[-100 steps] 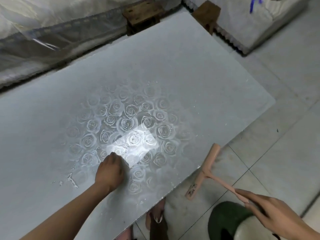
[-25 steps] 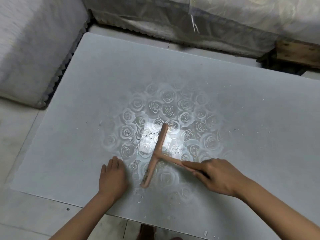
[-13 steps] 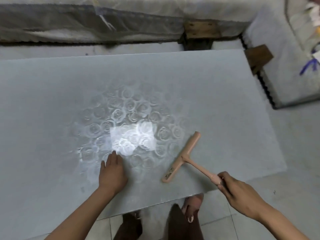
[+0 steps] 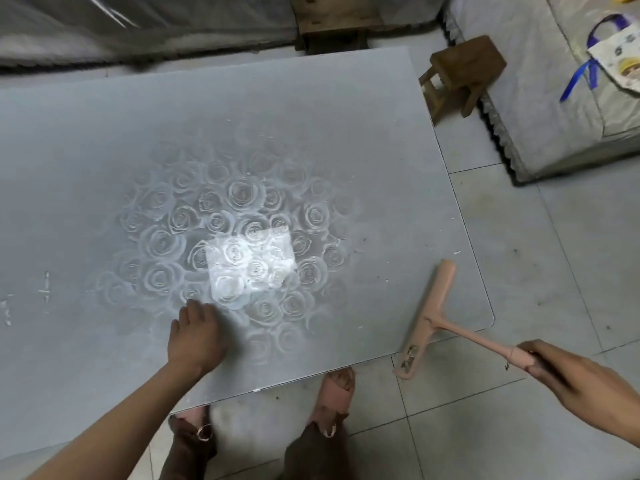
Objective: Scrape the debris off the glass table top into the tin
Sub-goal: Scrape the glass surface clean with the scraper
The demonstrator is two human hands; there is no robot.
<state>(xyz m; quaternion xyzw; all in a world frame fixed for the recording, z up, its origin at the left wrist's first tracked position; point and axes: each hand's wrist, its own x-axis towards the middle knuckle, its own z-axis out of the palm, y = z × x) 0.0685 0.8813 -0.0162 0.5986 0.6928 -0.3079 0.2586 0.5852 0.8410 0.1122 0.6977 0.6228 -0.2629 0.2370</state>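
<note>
Debris (image 4: 45,289): white flecks and streaks on the far-left part of the glass table top (image 4: 311,98), plus a few specks near its right edge. Tin: not in view, so can't say where it stands.

Scraper (image 4: 427,320), pink T-shape, sits at the table's near-right corner. The blade's long axis runs away-from-me to toward-me, and its near end hangs past the table edge over the floor w/ bits stuck on it. Can't tell if the blade touches the glass.

My right grip (image 4: 581,382) is curled round the handle's end, out over the tiles. My left grip (image 4: 195,336) lies flat on the glass, fingers fairly straight, holding nothing, approx between scraper and the left-hand debris.

So the main debris is well left of the blade, across the rose pattern. Left grip is nearer it, but the tool's in the right. I reckon the next stroke needs a long reach left, then a broadside pull.

Further out: my sandalled feet (image 4: 337,386), a wooden stool (image 4: 464,74), a bag (image 4: 620,57) on the bed.
</note>
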